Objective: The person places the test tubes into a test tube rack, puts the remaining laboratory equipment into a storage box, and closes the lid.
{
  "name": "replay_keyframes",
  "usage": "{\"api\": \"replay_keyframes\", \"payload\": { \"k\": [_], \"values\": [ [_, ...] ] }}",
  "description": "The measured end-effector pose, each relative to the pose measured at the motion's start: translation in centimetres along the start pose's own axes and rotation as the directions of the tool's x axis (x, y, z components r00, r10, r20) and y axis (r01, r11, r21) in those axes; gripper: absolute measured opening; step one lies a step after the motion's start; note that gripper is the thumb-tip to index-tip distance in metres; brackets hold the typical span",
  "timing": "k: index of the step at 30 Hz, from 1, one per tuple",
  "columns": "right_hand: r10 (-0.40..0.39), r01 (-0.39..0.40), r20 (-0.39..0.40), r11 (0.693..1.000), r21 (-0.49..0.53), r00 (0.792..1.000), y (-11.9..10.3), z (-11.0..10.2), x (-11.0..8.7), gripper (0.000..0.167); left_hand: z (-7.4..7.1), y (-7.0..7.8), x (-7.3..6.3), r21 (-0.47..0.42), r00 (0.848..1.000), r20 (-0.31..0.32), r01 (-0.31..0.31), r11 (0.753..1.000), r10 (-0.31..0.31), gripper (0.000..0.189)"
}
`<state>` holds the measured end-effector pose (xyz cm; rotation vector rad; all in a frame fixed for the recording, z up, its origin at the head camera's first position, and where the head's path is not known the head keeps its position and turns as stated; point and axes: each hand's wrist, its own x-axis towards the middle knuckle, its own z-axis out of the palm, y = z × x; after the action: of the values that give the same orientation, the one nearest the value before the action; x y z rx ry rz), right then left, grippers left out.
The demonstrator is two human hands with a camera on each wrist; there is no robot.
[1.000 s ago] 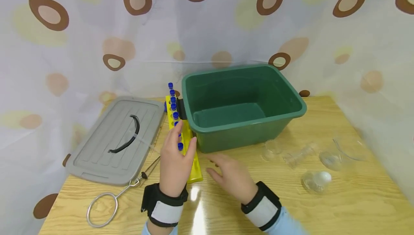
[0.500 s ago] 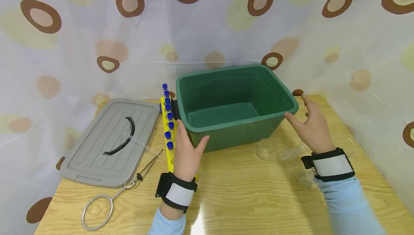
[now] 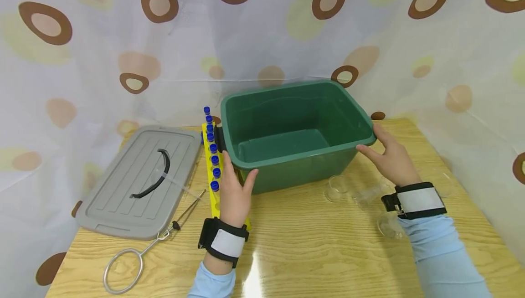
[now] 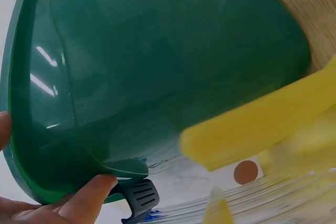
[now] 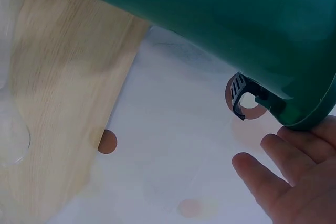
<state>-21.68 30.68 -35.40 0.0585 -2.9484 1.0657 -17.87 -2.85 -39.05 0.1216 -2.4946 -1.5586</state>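
Observation:
A deep green plastic bin [image 3: 295,166] stands at the back of the table. My left hand [image 3: 237,197] is at its front left corner, thumb on the front side and fingers by the left side. In the left wrist view a fingertip [image 4: 107,181] meets the rim beside a dark clip handle [image 4: 142,199]. My right hand [image 3: 393,159] spans the front right corner, thumb at the front rim and fingers along the right side. The right wrist view shows its fingers [image 5: 257,174] straight and spread, some right at the rim and others off it.
A yellow rack [image 3: 215,202] of blue-capped tubes [image 3: 213,148] stands left of the bin. Further left lie a grey lid [image 3: 123,184] with a black handle and a metal ring clamp [image 3: 141,253]. Clear glassware [image 3: 337,188] stands right, partly behind my right arm.
My right hand has swung from beside the left hand to the bin's right corner and closed up to its rim. My left hand has moved from over the tubes to the bin's left corner.

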Motion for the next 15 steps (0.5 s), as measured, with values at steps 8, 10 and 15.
{"api": "replay_keyframes", "payload": {
  "k": [8,10,15],
  "values": [
    [-0.01,0.01,-0.036,1.0,-0.002,0.999,-0.6,0.5,-0.7,0.082,-0.4,-0.4,0.0,-0.037,1.0,-0.009,-0.019,0.999,0.018,0.08],
    [-0.012,0.012,-0.043,1.0,-0.011,0.999,-0.8,0.6,-0.9,0.082,-0.6,-0.5,0.0,-0.049,1.0,-0.01,-0.03,0.998,0.029,0.08],
    [-0.011,0.009,-0.052,0.999,-0.035,0.999,-1.1,0.8,-1.4,0.083,-0.9,-0.7,-0.1,-0.068,0.999,-0.006,-0.049,0.996,0.049,0.08]
  ]
}}
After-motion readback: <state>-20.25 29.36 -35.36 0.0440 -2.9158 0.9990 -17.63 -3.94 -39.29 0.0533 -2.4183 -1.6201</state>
